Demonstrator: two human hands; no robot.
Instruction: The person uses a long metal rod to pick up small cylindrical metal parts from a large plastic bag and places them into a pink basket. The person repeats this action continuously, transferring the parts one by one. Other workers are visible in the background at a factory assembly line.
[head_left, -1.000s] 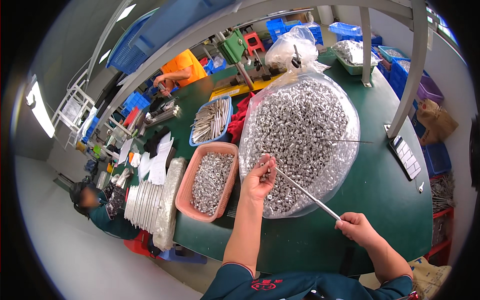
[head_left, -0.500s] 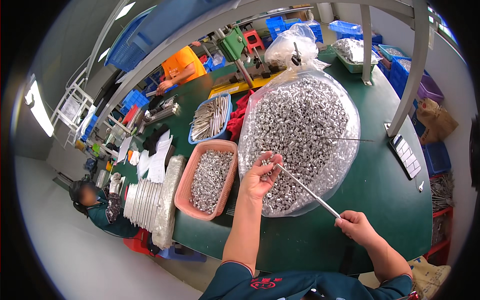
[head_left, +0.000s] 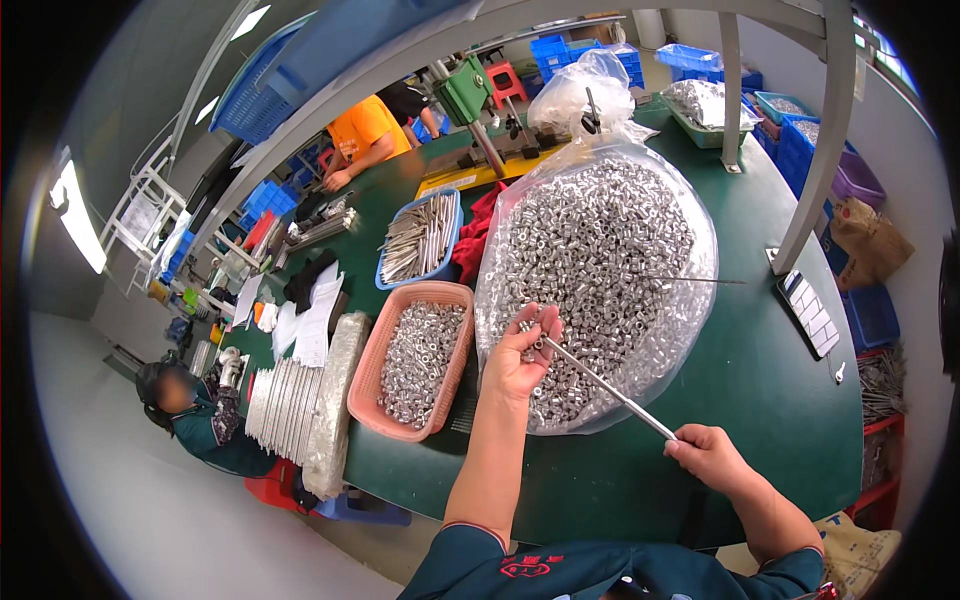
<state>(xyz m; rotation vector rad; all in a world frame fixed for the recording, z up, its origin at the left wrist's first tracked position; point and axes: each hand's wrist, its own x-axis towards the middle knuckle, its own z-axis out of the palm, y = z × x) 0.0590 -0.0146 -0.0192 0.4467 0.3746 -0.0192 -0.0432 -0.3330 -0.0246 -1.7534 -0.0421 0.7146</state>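
My left hand point(head_left: 513, 368) is turned palm up with its fingers curled round several small metal rings point(head_left: 534, 340). Gripped near its lower end in my right hand point(head_left: 712, 456) is a slim silver metal rod point(head_left: 612, 390). The rod slants up to the left, and its far tip meets the rings at my left fingers. Whether a ring sits on the tip is too small to tell. Below and beyond both hands a large clear plastic bag point(head_left: 706, 300) lies opened out, heaped with loose metal rings point(head_left: 600, 240).
Left of the bag stand a pink basket point(head_left: 362, 372) of rings and a blue tray point(head_left: 457, 236) of metal rods. A thin dark rod point(head_left: 705, 280) juts from the bag's right side. A phone point(head_left: 810, 314) lies near a shelf post point(head_left: 822, 150). Two co-workers sit or stand leftward.
The rod and my right hand have shifted slightly left, bringing the tip nearer my left palm. At the back, the person in orange has moved, and someone in black now shows behind.
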